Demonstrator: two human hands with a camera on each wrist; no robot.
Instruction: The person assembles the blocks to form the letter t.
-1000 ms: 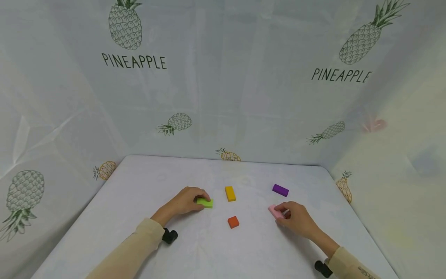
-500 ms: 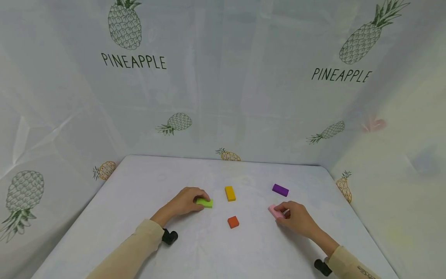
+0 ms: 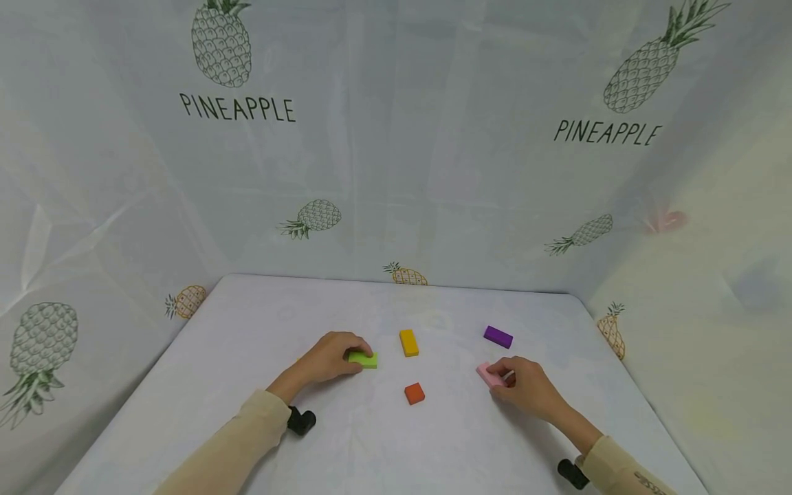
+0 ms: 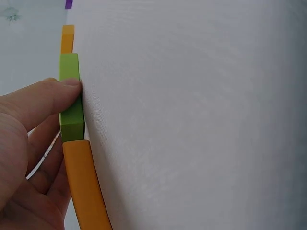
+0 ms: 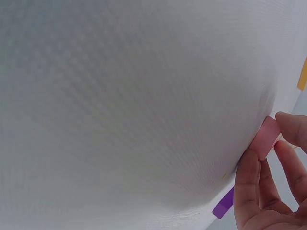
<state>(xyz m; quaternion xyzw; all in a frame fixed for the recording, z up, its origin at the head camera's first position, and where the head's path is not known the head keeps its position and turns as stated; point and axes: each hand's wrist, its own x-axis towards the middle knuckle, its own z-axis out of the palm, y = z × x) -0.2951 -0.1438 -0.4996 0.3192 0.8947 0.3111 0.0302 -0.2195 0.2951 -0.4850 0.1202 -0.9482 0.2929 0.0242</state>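
Note:
On the white table, my left hand pinches a light green block between thumb and fingers. In the left wrist view the thumb lies across the green block, and an orange block stands close to its near end. From the head that orange block is almost wholly hidden by the hand. My right hand pinches a pink block lying flat on the table, to the right of centre. Thumb and fingertips grip the pink block at its sides in the right wrist view.
A yellow-orange block lies between the hands, with a red-orange block nearer to me. Beyond the right hand is a purple block. A pineapple-print curtain hangs round the table.

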